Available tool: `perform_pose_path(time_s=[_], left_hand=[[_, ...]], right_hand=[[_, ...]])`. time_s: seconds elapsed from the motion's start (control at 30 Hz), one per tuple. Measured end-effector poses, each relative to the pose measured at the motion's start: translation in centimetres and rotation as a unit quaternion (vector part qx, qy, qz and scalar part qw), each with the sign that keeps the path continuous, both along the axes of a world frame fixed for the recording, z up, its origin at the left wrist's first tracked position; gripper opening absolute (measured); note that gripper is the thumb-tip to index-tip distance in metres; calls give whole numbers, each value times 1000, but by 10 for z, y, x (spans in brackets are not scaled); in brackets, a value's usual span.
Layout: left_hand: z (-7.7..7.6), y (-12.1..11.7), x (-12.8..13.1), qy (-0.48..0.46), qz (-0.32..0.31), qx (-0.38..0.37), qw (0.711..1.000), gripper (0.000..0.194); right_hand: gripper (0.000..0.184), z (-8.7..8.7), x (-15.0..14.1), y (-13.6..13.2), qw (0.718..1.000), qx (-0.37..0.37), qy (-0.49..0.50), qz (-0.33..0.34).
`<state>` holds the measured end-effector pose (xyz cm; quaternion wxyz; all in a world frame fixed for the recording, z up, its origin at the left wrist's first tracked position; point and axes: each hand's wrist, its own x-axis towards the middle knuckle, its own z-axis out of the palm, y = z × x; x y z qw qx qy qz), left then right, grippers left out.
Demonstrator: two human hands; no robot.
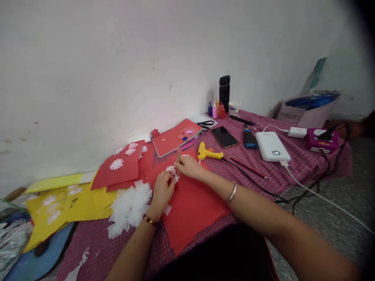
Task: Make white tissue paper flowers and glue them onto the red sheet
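A red paper sheet (196,212) lies in front of me, with a white paper flower (170,168) made of small pieces near its upper part. My right hand (188,166) is closed around a thin, flat brown stick (178,154), held upright just beside the flower. The kind of stick is hard to tell. My left hand (163,189) rests at the flower's near side, its fingers bent together; what they pinch, if anything, is hidden. Left of that hand spreads a heap of white paper pieces (129,208). A yellow glue gun (209,152) lies beyond my right hand.
At the left are red sheets (125,166) and yellow sheets (84,203) with white flowers. A phone (224,136), scissors (206,124), a white power bank (272,146), paint bottles (222,111) and a black flask (224,93) stand or lie right. Cables cross the table's right edge.
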<state>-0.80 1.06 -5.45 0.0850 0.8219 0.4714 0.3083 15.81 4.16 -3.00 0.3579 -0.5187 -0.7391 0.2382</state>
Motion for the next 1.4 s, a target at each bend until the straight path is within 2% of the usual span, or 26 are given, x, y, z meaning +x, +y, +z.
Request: perform_pose_path(time_s=[0.1, 0.23, 0.47, 0.87, 1.13, 1.4], left_hand=[[0, -1, -1, -11, 0, 0, 1000, 15], [2, -3, -2, -11, -30, -3, 999, 27], [-4, 2, 1, 10, -3, 28, 1000, 6], [-4, 6, -1, -35, 10, -12, 999, 10], [-4, 7, -2, -84, 14, -53, 995, 12], [-4, 8, -3, -92, 14, -62, 994, 14]], right_hand=[[25, 2, 1, -1, 999, 2, -22, -23], [26, 7, 4, -2, 999, -6, -24, -34], [28, 17, 8, -3, 997, -24, -40, -64], [26, 3, -2, -5, 998, -13, -54, 7], [26, -4, -6, -6, 998, -7, -66, 22], [23, -4, -7, -8, 998, -24, -39, 34]])
